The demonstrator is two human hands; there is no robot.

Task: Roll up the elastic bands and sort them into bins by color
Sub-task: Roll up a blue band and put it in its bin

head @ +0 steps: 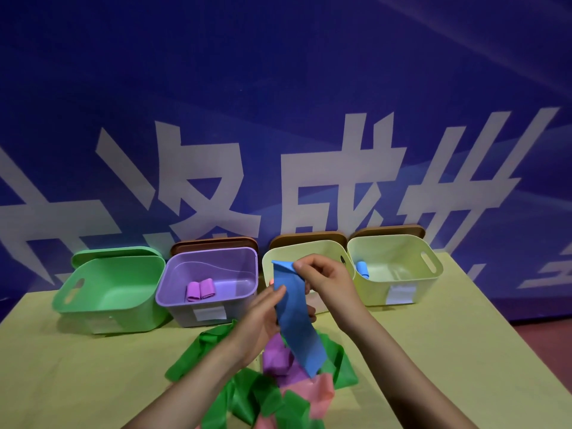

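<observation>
Left hand (263, 317) is flat and open against the blue band (295, 314) while the right hand (325, 278) pinches its top corner above the pile (278, 385), so I'd start rolling tight from the top, then drop it in the far-right bin (430, 270).

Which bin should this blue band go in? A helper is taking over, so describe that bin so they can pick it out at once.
Along the blue wall, four bins stand in a row on the yellow table. Go to the right end: the pale yellow bin, with a white label on its front. Unlike the other pale yellow bin beside it, it already holds a rolled blue band.
</observation>
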